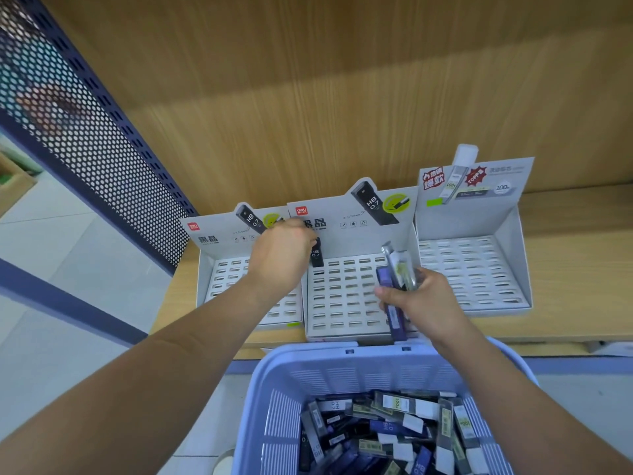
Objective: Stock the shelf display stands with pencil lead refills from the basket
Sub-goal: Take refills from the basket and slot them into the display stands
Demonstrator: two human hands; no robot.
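Three white cardboard display stands with slotted trays stand side by side on the wooden shelf: left stand [219,282], middle stand [342,303] and right stand [472,269]. My left hand [282,257] holds a black HB 0.7 lead refill case [316,253] upright over the back left corner of the middle stand. My right hand [416,303] grips a bunch of refill cases [394,296], blue and clear ones, above the middle stand's right side. A lilac plastic basket [284,392] below holds several more refill cases [387,430].
A dark blue perforated metal panel [85,132] closes the shelf's left end. The wooden back wall [342,97] rises behind the stands. Bare shelf board [575,269] extends right of the right stand. Pale floor tiles lie at left.
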